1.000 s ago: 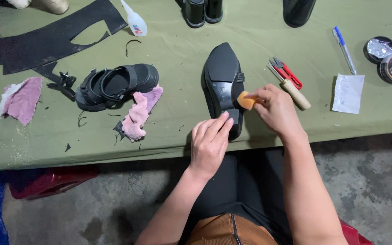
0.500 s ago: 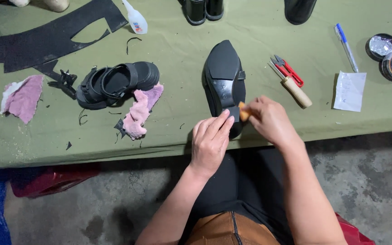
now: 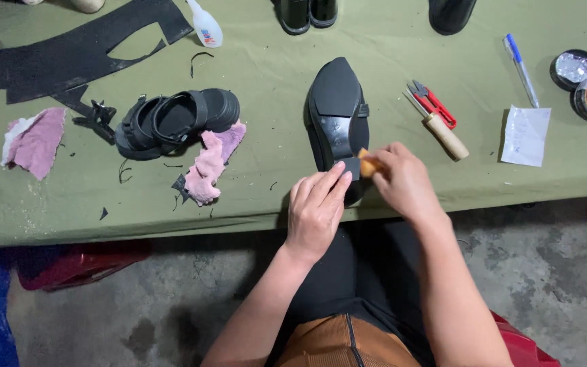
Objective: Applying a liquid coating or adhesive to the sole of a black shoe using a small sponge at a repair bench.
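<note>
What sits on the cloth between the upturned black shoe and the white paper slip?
In the head view, between the upturned black shoe and the white paper slip lie red-handled snips and a wooden-handled tool, on the green cloth.

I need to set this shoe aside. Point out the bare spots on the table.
Bare cloth lies between the black sandal and the upturned shoe, and between the wooden-handled tool and the paper slip. The left end is crowded with rubber sheet and pink rags.
</note>
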